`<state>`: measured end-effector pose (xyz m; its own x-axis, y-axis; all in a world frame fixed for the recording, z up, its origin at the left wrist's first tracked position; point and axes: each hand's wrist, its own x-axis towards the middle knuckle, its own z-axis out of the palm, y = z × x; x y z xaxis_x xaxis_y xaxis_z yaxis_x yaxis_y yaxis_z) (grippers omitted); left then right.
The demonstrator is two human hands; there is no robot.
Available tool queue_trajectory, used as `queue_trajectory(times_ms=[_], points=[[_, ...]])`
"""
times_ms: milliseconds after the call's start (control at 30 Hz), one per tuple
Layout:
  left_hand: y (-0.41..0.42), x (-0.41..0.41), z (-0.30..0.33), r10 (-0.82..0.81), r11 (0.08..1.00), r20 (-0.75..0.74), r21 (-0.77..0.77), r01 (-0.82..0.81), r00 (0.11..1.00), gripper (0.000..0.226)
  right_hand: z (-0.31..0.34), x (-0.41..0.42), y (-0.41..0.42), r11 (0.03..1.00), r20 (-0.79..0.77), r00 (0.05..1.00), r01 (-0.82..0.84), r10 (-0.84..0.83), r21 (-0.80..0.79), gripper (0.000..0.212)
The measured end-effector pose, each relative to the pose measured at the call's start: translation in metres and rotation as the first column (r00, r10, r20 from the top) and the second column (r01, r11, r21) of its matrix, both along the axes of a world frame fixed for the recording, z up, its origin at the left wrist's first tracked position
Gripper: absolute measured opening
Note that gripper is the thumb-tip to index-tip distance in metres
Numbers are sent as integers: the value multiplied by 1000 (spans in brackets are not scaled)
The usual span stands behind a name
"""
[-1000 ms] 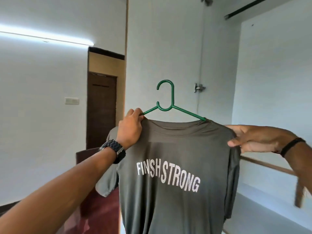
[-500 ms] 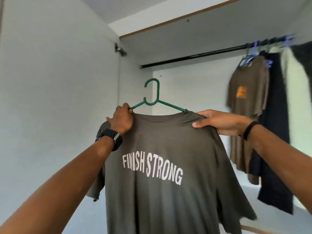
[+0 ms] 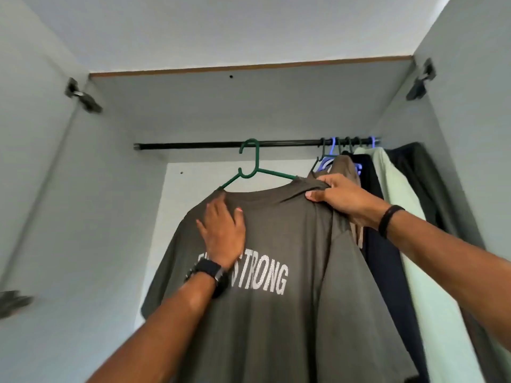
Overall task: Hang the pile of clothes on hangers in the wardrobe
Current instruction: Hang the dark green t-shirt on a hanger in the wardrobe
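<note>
A dark grey T-shirt (image 3: 290, 313) with white lettering hangs on a green hanger (image 3: 250, 167). The hanger's hook lies over the black wardrobe rail (image 3: 193, 146), near its middle. My left hand (image 3: 221, 230) lies flat on the shirt's upper back with straight fingers. My right hand (image 3: 340, 196) grips the shirt's right shoulder, fabric bunched under the fingers and thumb.
Several garments hang at the rail's right end: a brown shirt (image 3: 343, 167) on a blue hanger, a dark navy one (image 3: 387, 258), a pale green one (image 3: 420, 258) and a dark one (image 3: 431, 183). White wardrobe walls and door hinges (image 3: 83, 96) flank both sides.
I turned to face the wardrobe and raised the shirt, and the hook now lies over the rail. My left hand left the hanger's shoulder and now lies flat on the shirt.
</note>
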<state>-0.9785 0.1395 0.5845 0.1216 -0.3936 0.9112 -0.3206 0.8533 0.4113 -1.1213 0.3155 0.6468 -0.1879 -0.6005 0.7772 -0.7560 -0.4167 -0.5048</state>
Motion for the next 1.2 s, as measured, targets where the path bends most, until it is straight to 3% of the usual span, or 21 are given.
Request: queue_trajectory(times_ms=[67, 233, 400, 533, 800, 1067, 1200], points=[[-14, -52, 6, -101, 995, 74, 10, 101, 992, 53, 24, -26, -21, 992, 15, 996, 84, -83, -89, 16], [-57, -150, 14, -261, 965, 256, 52, 256, 931, 57, 70, -84, -80, 933, 65, 965, 263, -255, -246, 10], [-119, -202, 34, -340, 937, 430, 78, 341, 836, 64, 103, -115, -125, 800, 129, 881, 468, -455, -374, 7], [-156, -231, 55, -391, 905, 560, 88, 417, 730, 70, 135, -134, -157, 660, 167, 758, 637, -631, -399, 25], [-201, -286, 84, -498, 832, 523, 62, 552, 692, 73, 183, -153, -202, 472, 186, 579, 780, -794, -411, 31], [-205, -325, 94, -540, 776, 510, -5, 630, 670, 76, 192, -157, -215, 317, -59, 316, 888, -947, -332, 31], [-198, -329, 92, -563, 761, 513, 15, 649, 648, 73, 191, -156, -208, 278, -148, 241, 900, -959, -336, 22]])
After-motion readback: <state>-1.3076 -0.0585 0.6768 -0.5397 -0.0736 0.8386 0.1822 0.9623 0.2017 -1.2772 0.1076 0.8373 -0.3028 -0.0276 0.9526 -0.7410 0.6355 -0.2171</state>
